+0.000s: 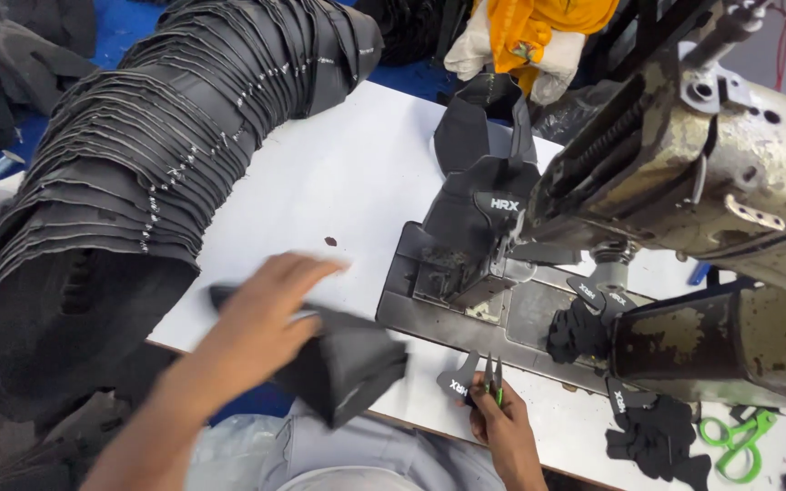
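My left hand (261, 314) lies flat, fingers spread, on 1 black fabric piece (343, 368) folded beneath it. My right hand (500, 427) pinches green thread snips (493, 377) with a small black tab (457, 382) just left; sewing machine (684, 173) stands beyond.

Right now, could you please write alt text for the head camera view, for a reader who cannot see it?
At a white table with an old sewing machine, a person's left hand rests on a black fabric piece, and the right hand holds small snips and a black tab. A long stack of black pieces curves along the left, and green scissors lie at the right.
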